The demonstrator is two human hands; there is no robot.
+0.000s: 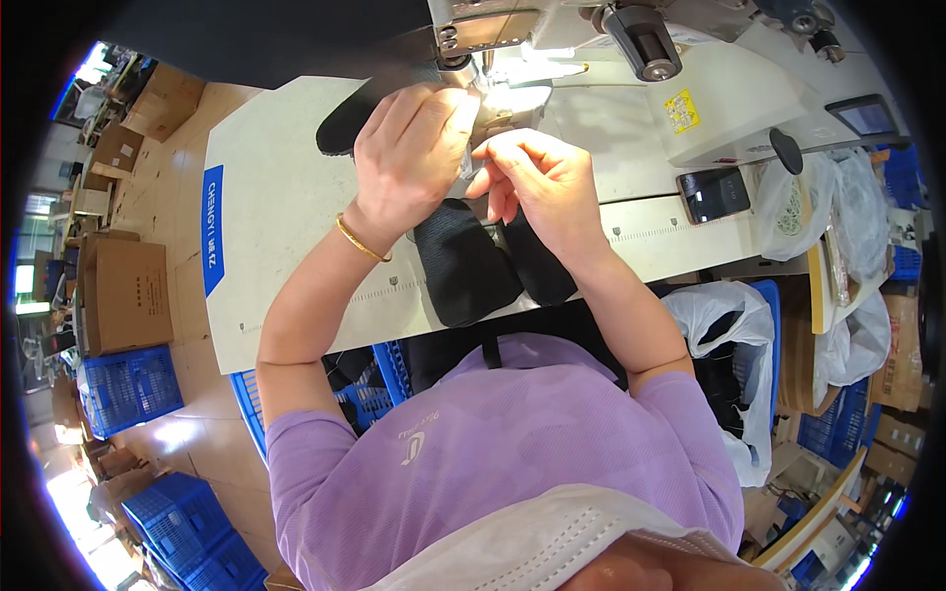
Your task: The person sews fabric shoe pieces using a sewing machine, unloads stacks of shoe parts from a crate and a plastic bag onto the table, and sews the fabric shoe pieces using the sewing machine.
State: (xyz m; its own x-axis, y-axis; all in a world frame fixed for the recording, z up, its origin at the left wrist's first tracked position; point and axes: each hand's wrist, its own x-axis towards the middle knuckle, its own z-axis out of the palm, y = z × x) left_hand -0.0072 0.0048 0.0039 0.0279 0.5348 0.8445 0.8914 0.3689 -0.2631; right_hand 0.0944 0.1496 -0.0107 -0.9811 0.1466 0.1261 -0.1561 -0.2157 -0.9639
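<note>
At the bright needle area of a sewing machine (488, 30), my left hand (414, 148) has its fingers bent and pressed together. Its fingertips and anything between them are hidden. A black fabric piece with a rounded end (345, 123) lies on the table just left of that hand. My right hand (542, 187) is close beside it, thumb and forefinger pinched and the other fingers curled; whatever they pinch is too small to make out. Below both hands, a black padded fabric piece (468, 271) and a second, narrower one (540, 261) hang toward the table's near edge.
On the white table (276, 217), a dark phone (713, 195) lies at the right. Plastic bags (798, 202) are beyond it. A blue crate with a white bag (754, 335) stands below right. Blue crates (133, 389) and cardboard boxes (128, 295) line the left floor.
</note>
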